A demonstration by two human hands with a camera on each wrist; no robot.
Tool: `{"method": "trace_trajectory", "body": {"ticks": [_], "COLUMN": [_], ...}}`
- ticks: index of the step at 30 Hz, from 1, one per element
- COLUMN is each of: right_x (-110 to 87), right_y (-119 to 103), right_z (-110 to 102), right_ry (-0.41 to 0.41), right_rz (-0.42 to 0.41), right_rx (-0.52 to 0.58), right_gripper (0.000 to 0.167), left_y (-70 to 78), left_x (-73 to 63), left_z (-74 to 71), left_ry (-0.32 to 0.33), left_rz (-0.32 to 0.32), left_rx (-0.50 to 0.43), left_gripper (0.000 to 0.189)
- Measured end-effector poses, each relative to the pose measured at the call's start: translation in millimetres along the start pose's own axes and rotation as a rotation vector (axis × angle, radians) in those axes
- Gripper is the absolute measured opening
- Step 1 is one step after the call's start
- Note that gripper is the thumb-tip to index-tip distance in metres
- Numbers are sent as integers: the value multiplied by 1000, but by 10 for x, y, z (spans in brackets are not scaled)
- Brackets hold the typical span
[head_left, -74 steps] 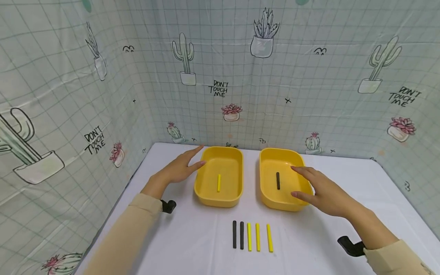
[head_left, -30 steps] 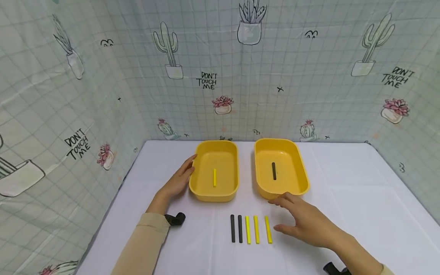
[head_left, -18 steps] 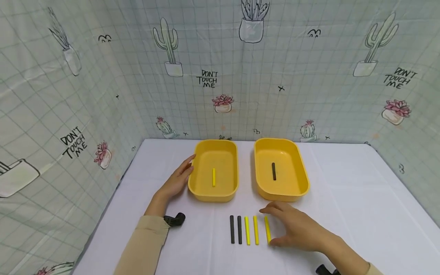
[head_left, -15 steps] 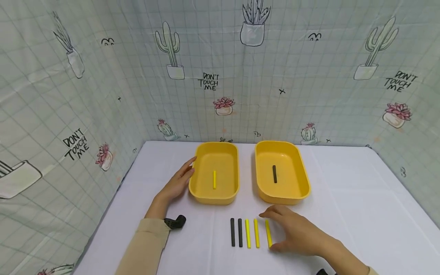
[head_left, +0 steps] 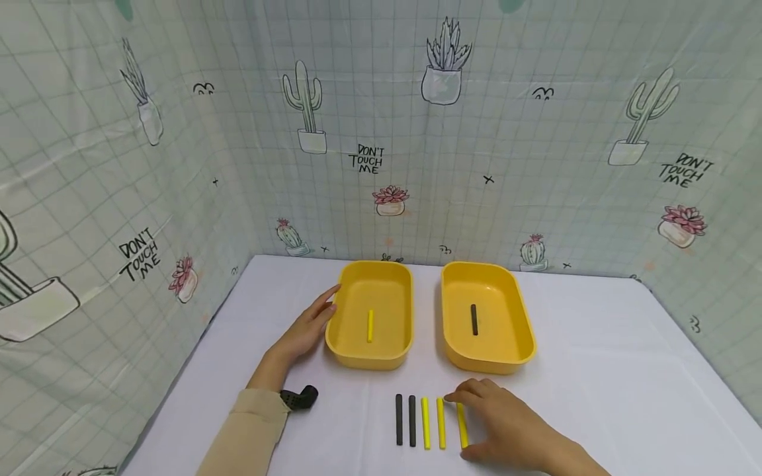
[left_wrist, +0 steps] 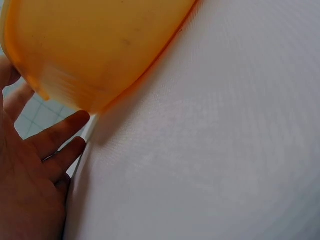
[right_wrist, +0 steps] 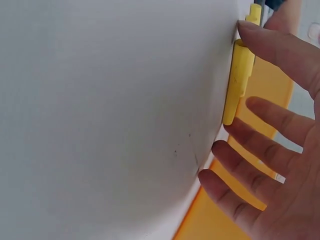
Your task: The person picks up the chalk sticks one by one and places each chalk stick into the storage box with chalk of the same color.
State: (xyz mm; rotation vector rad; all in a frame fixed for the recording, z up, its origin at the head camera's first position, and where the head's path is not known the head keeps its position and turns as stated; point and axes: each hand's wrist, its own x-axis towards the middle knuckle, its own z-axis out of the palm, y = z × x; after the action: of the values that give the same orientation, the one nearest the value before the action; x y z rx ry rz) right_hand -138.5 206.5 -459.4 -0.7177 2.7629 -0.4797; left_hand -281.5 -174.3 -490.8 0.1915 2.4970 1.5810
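Observation:
My left hand (head_left: 303,328) rests against the left side of a yellow tray (head_left: 370,362), fingertips at its rim; in the left wrist view the fingers (left_wrist: 60,135) are extended beside the tray wall. My right hand (head_left: 506,423) is low over the table, thumb and fingers spread around the rightmost yellow stick (head_left: 462,426). In the right wrist view, this yellow stick (right_wrist: 239,82) lies between the thumb and the fingertips, which stand apart near its ends. Left of it lie two more yellow sticks (head_left: 441,423) and two black sticks (head_left: 399,420), in a row.
A second yellow tray (head_left: 488,365) stands to the right, with a black stick (head_left: 474,320) inside. The left tray holds a yellow stick (head_left: 370,326). A white cloth covers the table (head_left: 595,357); a cactus-print curtain (head_left: 500,132) hangs behind and at the left.
My right hand has come down from the right tray to the rightmost yellow stick. My left hand has moved onto the left tray's side and stayed there. The sticks have not moved.

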Motion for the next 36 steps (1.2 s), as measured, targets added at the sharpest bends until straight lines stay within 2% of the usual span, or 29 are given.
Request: {"method": "trace_trajectory", "body": {"ticks": [6, 12, 18, 21, 24, 31, 36], "right_x": [-16, -46, -66, -67, -55, -21, 92], "right_y": [-37, -27, -29, -25, -28, -73, -138], "right_z": [65, 24, 0, -38, -109, -246, -389], "right_ry": [-6, 62, 49, 72, 100, 130, 137], "right_rz": [34, -18, 15, 18, 1, -68, -117], "right_rx": [-20, -81, -34, -21, -14, 10, 28], "right_gripper": [71, 70, 71, 71, 71, 68, 65], "left_y": [-69, -64, -49, -37, -24, -61, -79], "left_x": [-48, 26, 34, 48, 76, 52, 38], "left_z": [24, 39, 42, 43, 43, 39, -15], "left_ry": [-7, 3, -21, -23, -17, -18, -1], "left_rz": [-17, 9, -6, -3, 17, -11, -6], "left_rx": [-3, -4, -13, -16, -22, -19, -15], "left_gripper": [51, 49, 49, 49, 48, 48, 49]}}
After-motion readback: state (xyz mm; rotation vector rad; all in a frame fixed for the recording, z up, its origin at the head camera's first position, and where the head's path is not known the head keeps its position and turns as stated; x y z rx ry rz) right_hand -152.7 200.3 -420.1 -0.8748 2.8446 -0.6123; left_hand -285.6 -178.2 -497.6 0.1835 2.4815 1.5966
